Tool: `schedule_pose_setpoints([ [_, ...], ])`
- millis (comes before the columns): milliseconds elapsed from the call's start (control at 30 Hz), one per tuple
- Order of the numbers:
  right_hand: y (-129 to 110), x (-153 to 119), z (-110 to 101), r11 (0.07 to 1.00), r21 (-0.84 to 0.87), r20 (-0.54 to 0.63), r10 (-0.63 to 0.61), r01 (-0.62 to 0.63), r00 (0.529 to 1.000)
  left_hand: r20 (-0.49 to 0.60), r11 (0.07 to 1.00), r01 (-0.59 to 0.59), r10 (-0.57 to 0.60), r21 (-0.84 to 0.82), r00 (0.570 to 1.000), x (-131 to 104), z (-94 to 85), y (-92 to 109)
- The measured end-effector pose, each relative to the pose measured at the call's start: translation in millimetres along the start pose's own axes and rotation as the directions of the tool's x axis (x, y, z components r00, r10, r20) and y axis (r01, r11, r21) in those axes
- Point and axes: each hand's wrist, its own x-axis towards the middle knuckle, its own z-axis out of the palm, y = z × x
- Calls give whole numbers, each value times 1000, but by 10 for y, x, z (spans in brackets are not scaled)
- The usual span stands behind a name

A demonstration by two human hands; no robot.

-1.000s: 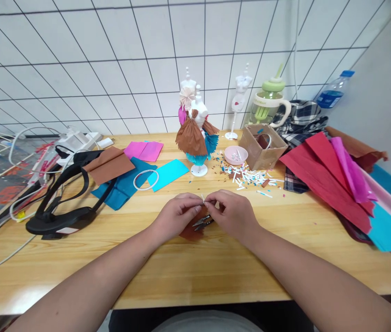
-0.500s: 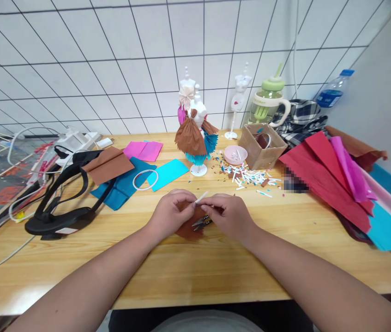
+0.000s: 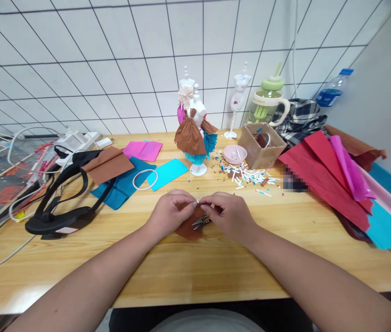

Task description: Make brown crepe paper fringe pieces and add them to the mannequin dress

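Note:
Between my fingertips is a small white strip (image 3: 197,202), mostly hidden. My left hand (image 3: 172,212) pinches it from the left. My right hand (image 3: 228,214) is closed at its other side, thumb and index finger together, with small scissors (image 3: 201,222) showing just below the fingers, their blades pointing left. Brown paper (image 3: 189,227) lies under both hands. Beyond them stands a small white dress form (image 3: 198,108) wearing a brown and teal paper skirt (image 3: 190,137).
A pink bowl (image 3: 235,154), scattered white scraps (image 3: 250,175) and a cardboard box (image 3: 262,150) are at the back right. Red paper (image 3: 327,180) lies on the right. A black headset (image 3: 67,216), a white ring (image 3: 146,180) and a cyan sheet (image 3: 170,174) are left.
The white strip stuck up long between my fingertips before; now only a short bit shows. My hands have barely moved.

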Motion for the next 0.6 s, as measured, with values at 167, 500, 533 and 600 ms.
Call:
schedule_pose_setpoints([
  [167, 10, 9, 18, 999, 26, -17, 23, -23, 1000, 6, 1000, -4, 4, -8, 1000, -15, 11, 19],
  [500, 19, 25, 21, 999, 24, -11, 23, -22, 1000, 78, 998, 1, 5, -70, 997, -23, 4, 7],
  [533, 21, 23, 20, 1000, 13, -9, 13, -13, 1000, 73, 997, 10, -5, -73, 997, -23, 3, 6],
  [600, 24, 15, 19, 1000, -10, 4, -12, 12, 1000, 69, 997, 29, -24, -78, 997, -22, -1, 6],
])
